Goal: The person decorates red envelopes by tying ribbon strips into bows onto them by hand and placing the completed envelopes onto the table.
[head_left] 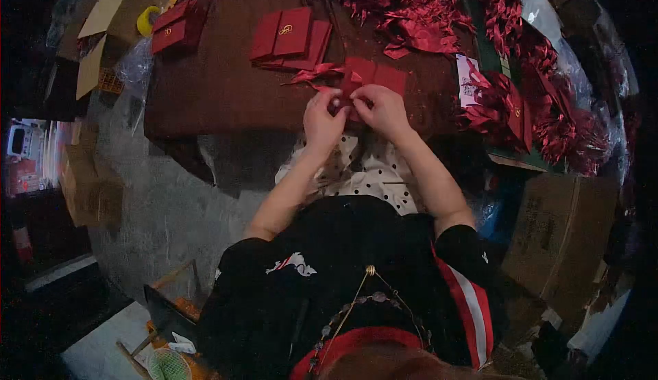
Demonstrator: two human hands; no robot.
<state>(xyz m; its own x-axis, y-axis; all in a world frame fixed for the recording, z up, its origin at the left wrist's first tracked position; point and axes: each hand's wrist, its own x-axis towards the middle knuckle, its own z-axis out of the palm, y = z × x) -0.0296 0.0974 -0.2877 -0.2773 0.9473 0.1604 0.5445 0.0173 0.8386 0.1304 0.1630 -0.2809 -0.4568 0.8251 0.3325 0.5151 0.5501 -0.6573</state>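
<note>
A dark red folded pouch point(384, 75) lies at the near edge of the brown-covered table, partly under my hands. My left hand point(325, 121) is closed in a pinch at its left side, on a red satin ribbon point(317, 74) whose loose end spreads to the left. Close beside it, my right hand point(381, 111) also pinches, thumb and forefinger together over the pouch, apparently on the same ribbon. The fingertips nearly meet, and the exact grip is partly hidden. Just beyond, a small stack of red pouches point(282, 32) with a gold emblem lies flat.
A big heap of red ribbons point(411, 10) covers the table's far right. More ribboned pouches point(517, 116) lie at the right side. Another red pouch point(170, 30) sits at the left edge, near a yellow tape roll point(147, 20). Cardboard boxes point(558, 222) stand on the floor.
</note>
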